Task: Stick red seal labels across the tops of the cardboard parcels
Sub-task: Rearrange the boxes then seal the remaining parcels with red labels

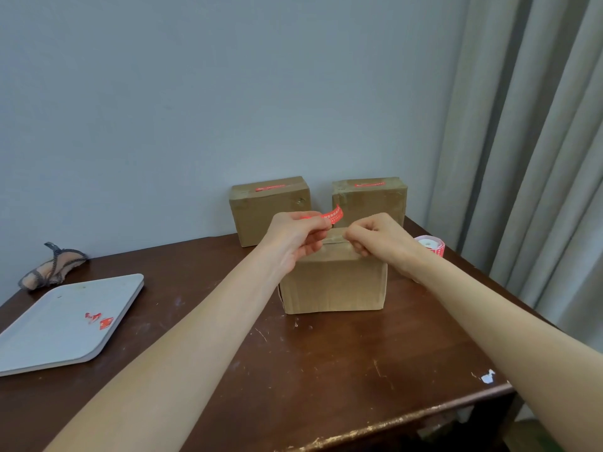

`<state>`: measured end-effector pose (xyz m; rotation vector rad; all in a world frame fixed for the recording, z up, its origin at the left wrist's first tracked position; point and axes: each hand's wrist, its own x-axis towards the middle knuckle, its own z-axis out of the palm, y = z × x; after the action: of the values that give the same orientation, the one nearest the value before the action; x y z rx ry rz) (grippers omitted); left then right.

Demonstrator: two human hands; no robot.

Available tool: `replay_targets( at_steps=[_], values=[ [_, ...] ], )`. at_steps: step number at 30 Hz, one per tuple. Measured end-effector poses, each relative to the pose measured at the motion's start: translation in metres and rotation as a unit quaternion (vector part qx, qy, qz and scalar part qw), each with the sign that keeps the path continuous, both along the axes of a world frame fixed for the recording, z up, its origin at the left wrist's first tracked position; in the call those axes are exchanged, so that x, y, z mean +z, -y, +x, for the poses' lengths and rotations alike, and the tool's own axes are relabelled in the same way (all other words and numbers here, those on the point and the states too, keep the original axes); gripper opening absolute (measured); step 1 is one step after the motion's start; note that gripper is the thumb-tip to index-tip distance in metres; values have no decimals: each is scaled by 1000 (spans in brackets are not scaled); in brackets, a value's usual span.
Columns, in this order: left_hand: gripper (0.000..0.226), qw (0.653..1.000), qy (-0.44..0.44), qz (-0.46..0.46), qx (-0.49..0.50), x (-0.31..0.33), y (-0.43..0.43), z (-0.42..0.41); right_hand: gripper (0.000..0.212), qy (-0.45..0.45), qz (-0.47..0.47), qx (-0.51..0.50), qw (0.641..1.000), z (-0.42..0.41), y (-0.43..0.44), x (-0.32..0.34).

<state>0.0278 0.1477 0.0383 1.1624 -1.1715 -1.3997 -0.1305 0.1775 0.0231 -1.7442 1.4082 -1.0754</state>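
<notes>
Two far parcels [269, 210] bearing red labels, left hand [293, 238] pinching a red seal label [333, 215] above the near parcel [332, 283], right hand [380, 238] curled at its top, grasp unclear

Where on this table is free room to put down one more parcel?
Bare table lies in front of the near parcel, and between it and the grey tray. The back right is crowded: left back parcel, right back parcel, label roll.
</notes>
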Motion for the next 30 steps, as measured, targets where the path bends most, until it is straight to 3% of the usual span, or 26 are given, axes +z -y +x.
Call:
replay_targets(
  at_steps=[2, 4, 5, 8, 10, 12, 15, 22, 30],
  values=[
    [27, 998, 52, -35, 17, 0, 0, 1, 35, -46, 6, 31, 998, -1, -3, 1],
    [30, 989, 120, -82, 39, 0, 0, 3, 13, -84, 16, 57, 995, -2, -4, 3],
    [30, 983, 144, -100, 46, 0, 0, 4, 12, -94, 13, 50, 994, -3, -3, 3],
    [30, 969, 192, -141, 58, -1, -1, 5, 35, -103, -10, 5, 995, -9, 0, 4],
    [31, 959, 219, -168, 60, 0, -2, 6, 17, -110, -5, 3, 994, -10, 0, 6],
    [31, 953, 237, -183, 54, 0, -3, 6, 27, -78, -13, -28, 996, -9, -2, 8],
    [32, 951, 245, -184, 43, 1, -5, 4, 28, 2, -36, -69, 997, -5, -1, 14],
    [14, 985, 137, -105, -15, 5, -8, 11, 15, 20, -2, -73, 997, -5, -1, 18],
    [8, 990, 121, -79, 2, 9, 1, 21, 18, 42, 19, -65, 997, 1, 7, 19]
  ],
)
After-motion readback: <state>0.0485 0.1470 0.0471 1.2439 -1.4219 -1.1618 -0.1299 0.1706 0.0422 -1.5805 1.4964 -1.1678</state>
